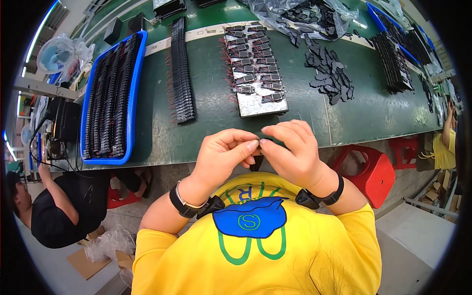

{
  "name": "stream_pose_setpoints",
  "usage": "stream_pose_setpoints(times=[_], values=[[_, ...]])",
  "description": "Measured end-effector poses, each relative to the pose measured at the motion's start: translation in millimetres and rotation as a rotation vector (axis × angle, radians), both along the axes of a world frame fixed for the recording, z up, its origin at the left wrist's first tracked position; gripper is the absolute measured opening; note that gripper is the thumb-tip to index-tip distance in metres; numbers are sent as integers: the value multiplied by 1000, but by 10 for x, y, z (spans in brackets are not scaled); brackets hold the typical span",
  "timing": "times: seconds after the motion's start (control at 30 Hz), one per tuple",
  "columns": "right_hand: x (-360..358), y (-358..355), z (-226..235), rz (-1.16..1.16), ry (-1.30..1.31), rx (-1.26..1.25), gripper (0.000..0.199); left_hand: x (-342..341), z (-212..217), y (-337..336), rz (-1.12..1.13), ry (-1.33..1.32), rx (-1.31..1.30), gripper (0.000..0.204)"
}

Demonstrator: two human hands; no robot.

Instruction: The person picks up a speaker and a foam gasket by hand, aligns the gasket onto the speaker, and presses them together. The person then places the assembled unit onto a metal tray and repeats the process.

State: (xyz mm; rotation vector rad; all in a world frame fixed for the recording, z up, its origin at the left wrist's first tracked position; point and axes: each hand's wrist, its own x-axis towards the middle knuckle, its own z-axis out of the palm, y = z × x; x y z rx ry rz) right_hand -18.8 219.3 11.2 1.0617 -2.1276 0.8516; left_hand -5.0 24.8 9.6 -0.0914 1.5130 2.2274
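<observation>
Pinching one small dark piece (259,143) in the head view: left hand (223,153) and right hand (299,153) are together, fingertips closed on it by the near table edge; too tiny to identify. Left to right on the green table (210,101): one blue tray (105,161) of black parts, one long black strip (181,73), one metal block (263,107) with two columns of units, one loose black pile (330,71). Bare green separates strip, block and pile, so decent elbow room. Two red stools (376,178) sit right, below the edge.

On the table (211,108), the block (260,106) lies between tray (135,98) and pile (335,78).
</observation>
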Motion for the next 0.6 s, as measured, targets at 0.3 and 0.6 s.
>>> stream_pose_setpoints(times=[0.3,0.6], values=[[87,5,-16,138,-426,-83,28,75,21,-62,-20,77,-197,16],[122,7,-36,87,-412,-82,29,42,-16,-63,35,813,-625,16]])
